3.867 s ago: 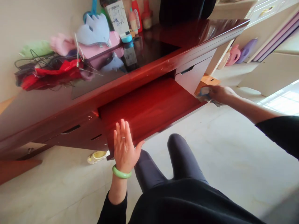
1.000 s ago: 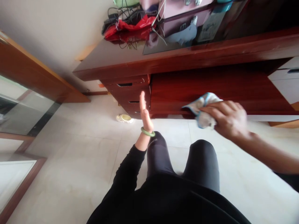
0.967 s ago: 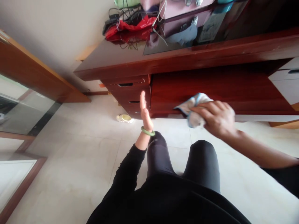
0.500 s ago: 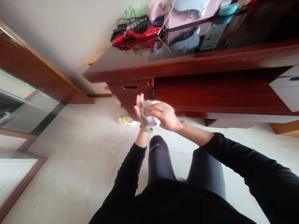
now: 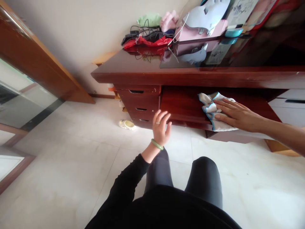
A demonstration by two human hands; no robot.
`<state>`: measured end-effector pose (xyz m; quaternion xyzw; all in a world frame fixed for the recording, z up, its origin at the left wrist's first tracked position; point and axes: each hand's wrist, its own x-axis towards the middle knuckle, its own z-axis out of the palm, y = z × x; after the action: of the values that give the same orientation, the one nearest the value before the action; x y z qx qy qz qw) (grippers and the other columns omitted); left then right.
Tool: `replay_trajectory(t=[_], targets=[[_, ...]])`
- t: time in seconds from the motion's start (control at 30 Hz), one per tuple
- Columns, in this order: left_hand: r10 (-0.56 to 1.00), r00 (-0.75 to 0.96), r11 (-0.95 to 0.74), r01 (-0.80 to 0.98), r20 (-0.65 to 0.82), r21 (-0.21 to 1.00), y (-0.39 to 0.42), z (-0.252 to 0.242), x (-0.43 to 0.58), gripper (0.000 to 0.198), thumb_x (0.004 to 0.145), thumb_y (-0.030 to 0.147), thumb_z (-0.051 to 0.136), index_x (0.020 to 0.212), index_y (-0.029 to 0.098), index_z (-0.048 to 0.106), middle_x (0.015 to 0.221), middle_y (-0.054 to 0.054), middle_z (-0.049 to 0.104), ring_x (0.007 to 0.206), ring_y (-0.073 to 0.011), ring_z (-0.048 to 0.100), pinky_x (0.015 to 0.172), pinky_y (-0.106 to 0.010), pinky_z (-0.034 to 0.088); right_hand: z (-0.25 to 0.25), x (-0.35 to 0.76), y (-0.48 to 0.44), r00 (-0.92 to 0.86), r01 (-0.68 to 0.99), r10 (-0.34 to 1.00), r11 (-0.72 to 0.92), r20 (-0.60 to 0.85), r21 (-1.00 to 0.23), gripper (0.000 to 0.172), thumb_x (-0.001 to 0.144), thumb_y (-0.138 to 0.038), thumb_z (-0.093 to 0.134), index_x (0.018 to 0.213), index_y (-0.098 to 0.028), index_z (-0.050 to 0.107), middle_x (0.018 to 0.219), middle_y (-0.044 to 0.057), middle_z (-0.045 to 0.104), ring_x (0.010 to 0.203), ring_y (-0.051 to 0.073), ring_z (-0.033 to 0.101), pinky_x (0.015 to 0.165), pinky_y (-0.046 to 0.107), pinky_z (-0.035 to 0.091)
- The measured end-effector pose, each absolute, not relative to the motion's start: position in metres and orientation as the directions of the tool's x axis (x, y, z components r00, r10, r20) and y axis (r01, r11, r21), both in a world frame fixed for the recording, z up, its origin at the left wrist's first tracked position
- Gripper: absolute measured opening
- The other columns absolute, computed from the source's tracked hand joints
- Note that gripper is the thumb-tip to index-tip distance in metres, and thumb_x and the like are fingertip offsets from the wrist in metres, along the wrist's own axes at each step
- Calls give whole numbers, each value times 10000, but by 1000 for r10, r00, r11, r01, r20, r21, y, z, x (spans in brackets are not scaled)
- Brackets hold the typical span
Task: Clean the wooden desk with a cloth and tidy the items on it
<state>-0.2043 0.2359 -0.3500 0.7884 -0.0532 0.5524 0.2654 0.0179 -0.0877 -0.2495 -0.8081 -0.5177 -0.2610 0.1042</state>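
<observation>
My right hand (image 5: 232, 113) holds a white cloth with blue edging (image 5: 209, 106) down against the dark red shelf (image 5: 181, 106) of the cabinet. Its fingers stretch over the bunched cloth, which spreads out past the fingertips and drapes at the shelf's front edge. My left hand (image 5: 161, 128) is raised in front of the drawers, empty, with its fingers loosely apart. A ring and a green bangle (image 5: 157, 144) are on that hand and wrist.
Atop the cabinet (image 5: 133, 68) lie a red bag (image 5: 154, 41), cables, a white helmet-like object (image 5: 206, 16) and a teal dish (image 5: 233, 32). Drawers (image 5: 140, 100) stand left of the shelf. A pale yellow shoe (image 5: 127, 124) sits on the floor below.
My right hand has moved right with the cloth, from my left palm to the shelf. My left hand is now apart from the cloth and slightly lower. The view has shifted a little.
</observation>
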Motion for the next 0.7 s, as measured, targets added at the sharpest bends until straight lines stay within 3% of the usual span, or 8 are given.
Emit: replay_trajectory(t=[0.13, 0.23, 0.33, 0.43, 0.5, 0.57, 0.7], targets=[[204, 349, -872, -359, 914, 332, 234, -356, -199, 410, 1159, 366, 464, 1505, 237, 641, 1532, -111, 708, 1679, -285, 410, 1356, -567, 429, -242, 31, -18, 603, 767, 726, -641, 330, 10, 735, 1040, -664, 540, 1566, -163, 658, 1705, 229, 515, 1598, 490, 446, 1299, 705, 339], [224, 374, -875, -329, 900, 355, 234, -358, -196, 537, 1174, 385, 412, 1699, 272, 436, 1670, -99, 604, 1717, -271, 334, 1375, -539, 410, -228, 9, 70, 669, 734, 707, -677, 229, -52, 770, 1051, -601, 498, 1644, -118, 576, 1793, 209, 386, 1668, 492, 327, 1359, 715, 226], [247, 381, -864, -330, 891, 380, 235, -358, -194, 691, 1175, 445, 401, 1809, 305, 164, 1837, -89, 366, 1749, -259, 237, 1401, -500, 367, -223, -28, 135, 468, 884, 847, -447, 251, -137, 698, 1008, -583, 584, 1606, -226, 634, 1749, 114, 492, 1653, 439, 385, 1381, 691, 239], [282, 356, -858, -321, 891, 400, 235, -357, -195, 782, 1161, 535, 408, 1822, 332, 43, 1910, -64, 91, 1768, -279, 126, 1436, -511, 277, -223, -60, 146, 197, 958, 940, -125, 279, -257, 552, 1039, -466, 543, 1532, -273, 702, 1619, 56, 644, 1583, 341, 516, 1383, 604, 332], [301, 334, -863, -303, 893, 404, 237, -355, -196, 823, 1142, 581, 441, 1823, 333, 50, 1913, -54, -15, 1772, -303, 50, 1449, -533, 223, -222, -65, 121, 109, 938, 958, -11, 264, -347, 515, 1049, -410, 514, 1511, -306, 717, 1570, 20, 685, 1532, 289, 581, 1355, 544, 413], [285, 328, -877, -291, 901, 384, 238, -352, -197, 804, 1138, 575, 464, 1820, 324, 120, 1911, -56, -23, 1772, -324, 12, 1449, -565, 205, -222, -52, 73, 130, 916, 962, -24, 240, -401, 504, 1033, -408, 536, 1498, -341, 719, 1561, -1, 689, 1527, 284, 589, 1345, 541, 437], [173, 375, -897, -321, 911, 303, 239, -348, -199, 552, 1168, 393, 424, 1711, 293, 423, 1872, -68, 275, 1771, -311, 107, 1420, -605, 289, -232, 13, -62, 445, 875, 853, -348, 274, -338, 537, 995, -449, 540, 1485, -292, 694, 1613, 93, 633, 1618, 316, 483, 1397, 554, 335]])
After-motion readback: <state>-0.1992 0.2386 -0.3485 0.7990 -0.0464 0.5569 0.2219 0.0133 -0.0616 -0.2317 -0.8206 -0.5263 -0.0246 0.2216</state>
